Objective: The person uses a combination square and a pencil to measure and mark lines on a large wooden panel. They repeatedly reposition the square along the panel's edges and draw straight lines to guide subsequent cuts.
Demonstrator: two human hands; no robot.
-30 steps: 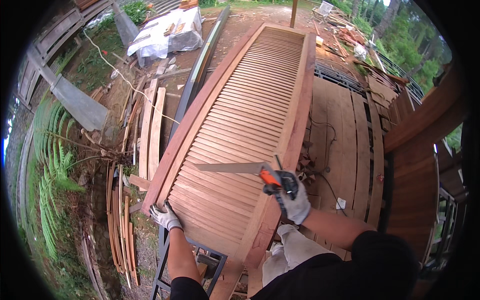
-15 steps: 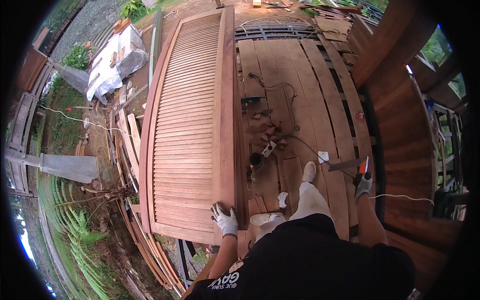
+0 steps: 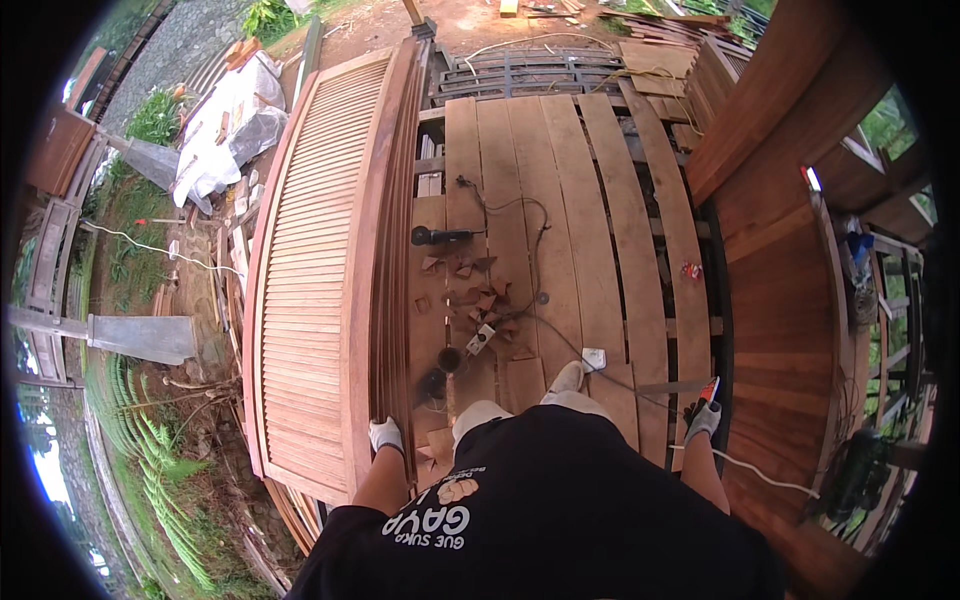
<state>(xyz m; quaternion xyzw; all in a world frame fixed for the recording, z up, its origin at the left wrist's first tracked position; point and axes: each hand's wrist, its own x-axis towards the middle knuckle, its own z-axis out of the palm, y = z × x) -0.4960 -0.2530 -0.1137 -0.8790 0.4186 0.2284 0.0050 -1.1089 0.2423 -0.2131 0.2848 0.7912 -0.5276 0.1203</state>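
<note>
A long louvered wooden panel [image 3: 310,250] lies on top of a stack of similar panels to my left, their layered edges [image 3: 393,300] facing me. My gloved left hand [image 3: 386,435] is at the near right corner of the stack, its fingers bent against the edge of the top panel. Out to my right, my gloved right hand [image 3: 704,420] is closed on the handle of a handsaw [image 3: 668,387]. The saw's handle is partly red-orange, and its thin blade points left, above the floor boards.
Wood offcuts [image 3: 485,300], a black power tool [image 3: 440,236], a white power strip [image 3: 480,340] and a dark cable [image 3: 545,220] lie on the plank floor [image 3: 570,200]. Gaps run between its right-hand boards. A wooden wall [image 3: 780,330] rises at right. Ferns [image 3: 150,460] grow at left.
My left hand has gone from lying spread on the panel's top to its side edge. My body and view have shifted. The saw stays in my right hand, now lower and nearer.
</note>
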